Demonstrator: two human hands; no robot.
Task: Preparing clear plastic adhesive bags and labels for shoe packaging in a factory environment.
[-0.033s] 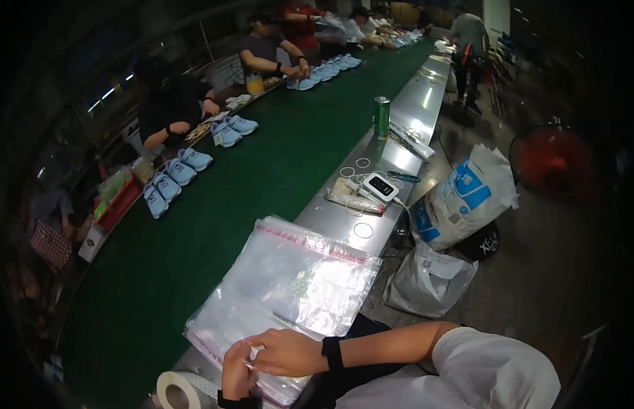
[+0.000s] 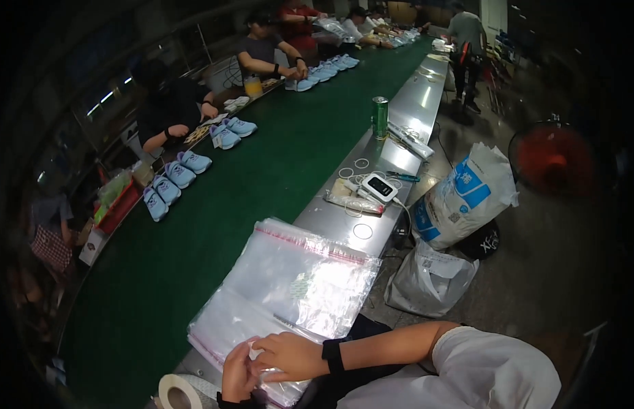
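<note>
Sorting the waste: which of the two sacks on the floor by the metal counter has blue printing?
The taller white sack, farther from the person; the lower sack nearer them is plain greyish-white.

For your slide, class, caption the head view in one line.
Both hands rest on a stack of clear bags beside a green conveyor lined with blue shoes.

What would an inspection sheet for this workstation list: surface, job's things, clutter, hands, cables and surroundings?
Surface: steel bench beside a green conveyor belt.
Job's things: stack of clear plastic bags with red seal strips.
Clutter: tape roll, green can, white device, blue pen.
Hands: left hand and right hand meet at the stack's near edge; grip unclear.
Cables: white cord off the device.
Surroundings: blue shoes, seated workers, sacks, red fan.
</note>
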